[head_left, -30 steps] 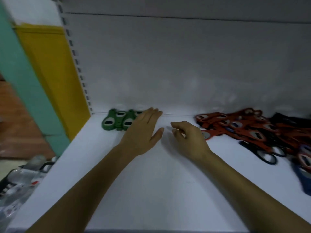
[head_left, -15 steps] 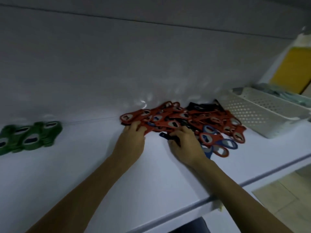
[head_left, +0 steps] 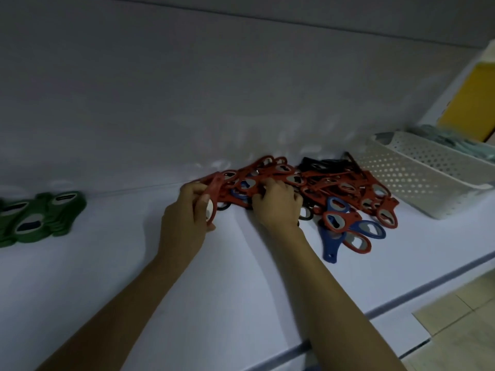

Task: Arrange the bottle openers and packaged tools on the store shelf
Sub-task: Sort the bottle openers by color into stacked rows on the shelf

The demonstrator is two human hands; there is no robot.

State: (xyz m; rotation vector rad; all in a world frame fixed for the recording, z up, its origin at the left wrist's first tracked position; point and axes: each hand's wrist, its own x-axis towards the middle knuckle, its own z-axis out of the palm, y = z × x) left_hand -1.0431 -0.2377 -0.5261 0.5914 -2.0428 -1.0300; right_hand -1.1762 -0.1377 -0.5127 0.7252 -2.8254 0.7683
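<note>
A heap of mostly red bottle openers (head_left: 348, 188), with a few blue (head_left: 345, 236) and black ones, lies on the white shelf (head_left: 241, 277) against the back wall. My left hand (head_left: 184, 218) grips one red bottle opener (head_left: 214, 191) at the heap's left end, lifted on edge. My right hand (head_left: 276, 207) rests on the heap with fingers curled among the openers; what it holds is hidden. Green bottle openers (head_left: 40, 215) sit grouped at the far left.
A white perforated basket (head_left: 417, 175) stands right of the heap, with pale green items behind it. A yellow panel (head_left: 466, 95) rises at the far right. The shelf's front edge runs diagonally at lower right, tiled floor below.
The view swung right from the green openers to the red heap. Both hands moved into the heap, and my left hand has picked up a red opener.
</note>
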